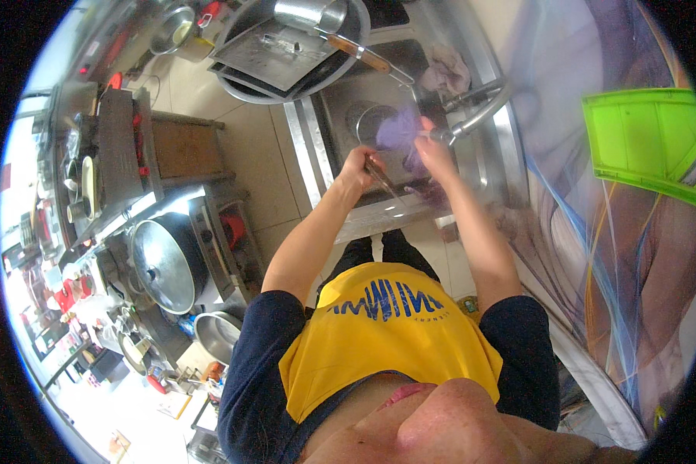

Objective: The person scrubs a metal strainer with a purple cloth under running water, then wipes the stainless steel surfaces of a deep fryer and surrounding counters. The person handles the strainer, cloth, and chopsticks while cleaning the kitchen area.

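Observation:
My left hand [359, 168] is closed around the slim brown handle [385, 181] of a utensil over the sink [339, 113]. A thin round rim [359, 124] shows just beyond that hand; whether it belongs to the same utensil, I cannot tell. In my right hand [434, 152] is a blurred purple mesh scrubber or cloth [397, 130], lying against the round rim. The metal faucet [480, 116] reaches in from the right, its end beside my right hand. Some purple material also hangs below that hand, too blurred to make out.
A large metal basin [356, 64] past the sink's far left holds a flat metal lid [275, 52] and a wood-handled cylindrical strainer [310, 14]. A crumpled cloth [445, 71] lies at the sink's back. Right, a green plastic basket [644, 136]; left, a lidded pot [165, 267].

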`<state>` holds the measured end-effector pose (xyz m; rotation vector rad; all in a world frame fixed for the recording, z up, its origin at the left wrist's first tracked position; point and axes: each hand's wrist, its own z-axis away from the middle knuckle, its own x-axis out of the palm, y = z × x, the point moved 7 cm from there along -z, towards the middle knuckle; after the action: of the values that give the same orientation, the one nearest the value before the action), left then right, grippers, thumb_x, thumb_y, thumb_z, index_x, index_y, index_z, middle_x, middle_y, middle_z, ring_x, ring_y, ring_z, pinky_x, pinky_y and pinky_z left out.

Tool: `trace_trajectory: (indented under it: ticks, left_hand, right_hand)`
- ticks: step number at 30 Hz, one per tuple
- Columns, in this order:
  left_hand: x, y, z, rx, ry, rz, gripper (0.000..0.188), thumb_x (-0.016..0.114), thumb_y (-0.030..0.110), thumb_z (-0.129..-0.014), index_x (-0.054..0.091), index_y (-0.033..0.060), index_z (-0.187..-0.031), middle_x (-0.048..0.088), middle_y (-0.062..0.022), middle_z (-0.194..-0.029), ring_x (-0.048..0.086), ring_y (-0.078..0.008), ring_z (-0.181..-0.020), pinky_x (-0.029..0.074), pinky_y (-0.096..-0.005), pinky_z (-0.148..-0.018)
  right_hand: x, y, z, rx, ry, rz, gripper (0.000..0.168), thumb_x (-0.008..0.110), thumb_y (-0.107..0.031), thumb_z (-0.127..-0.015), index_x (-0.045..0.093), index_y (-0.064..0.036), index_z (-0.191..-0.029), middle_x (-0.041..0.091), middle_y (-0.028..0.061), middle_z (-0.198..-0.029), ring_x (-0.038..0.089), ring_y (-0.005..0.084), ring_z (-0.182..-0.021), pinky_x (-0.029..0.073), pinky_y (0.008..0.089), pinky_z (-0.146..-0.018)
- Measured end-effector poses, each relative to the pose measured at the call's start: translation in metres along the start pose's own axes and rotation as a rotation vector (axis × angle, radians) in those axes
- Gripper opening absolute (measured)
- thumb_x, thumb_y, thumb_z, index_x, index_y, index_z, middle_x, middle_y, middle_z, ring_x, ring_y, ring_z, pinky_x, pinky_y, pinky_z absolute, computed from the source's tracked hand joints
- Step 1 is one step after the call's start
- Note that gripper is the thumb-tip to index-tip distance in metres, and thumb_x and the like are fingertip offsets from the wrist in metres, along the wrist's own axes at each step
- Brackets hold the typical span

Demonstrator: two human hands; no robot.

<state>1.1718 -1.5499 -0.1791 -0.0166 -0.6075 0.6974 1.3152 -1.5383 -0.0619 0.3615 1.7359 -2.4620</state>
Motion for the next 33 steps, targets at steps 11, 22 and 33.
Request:
trace_trajectory:
  ticks: [11, 22, 33]
  left_hand:
    - [0.019, -0.003, 0.026, 0.261, 0.118, -0.516, 0.007, 0.043, 0.005, -0.079, 0.046, 0.0027, -0.073, 0.040, -0.0031, -0.058, 0.041, -0.0148, -0.049, 0.039, -0.0285, -0.043]
    - [0.034, -0.011, 0.022, 0.123, -0.156, 0.198, 0.017, 0.043, 0.001, -0.078, 0.032, 0.0058, -0.065, 0.037, -0.0030, -0.055, 0.040, -0.0116, -0.043, 0.039, -0.0218, -0.039]
    - [0.054, -0.005, 0.012, 0.239, -0.313, -0.092, 0.020, 0.042, 0.013, -0.085, 0.038, 0.0085, -0.065, 0.039, -0.0014, -0.054, 0.038, -0.0107, -0.043, 0.034, -0.0223, -0.040]
  right_hand:
    - [0.086, 0.008, -0.046, -0.837, -0.046, 0.873, 0.021, 0.049, -0.010, -0.075, 0.057, -0.009, -0.095, 0.056, 0.0092, -0.096, 0.050, 0.0282, -0.098, 0.044, 0.0374, -0.080]
    - [0.033, 0.017, -0.097, -0.201, 0.209, 1.084, 0.014, 0.046, -0.018, -0.083, 0.054, -0.009, -0.090, 0.061, 0.0129, -0.080, 0.062, 0.0311, -0.075, 0.049, 0.0430, -0.062]
    - [0.043, 0.144, -0.049, 0.240, 0.159, -0.440, 0.024, 0.052, -0.019, -0.081, 0.050, -0.006, -0.102, 0.059, 0.0099, -0.085, 0.060, 0.0249, -0.073, 0.048, 0.0388, -0.048]
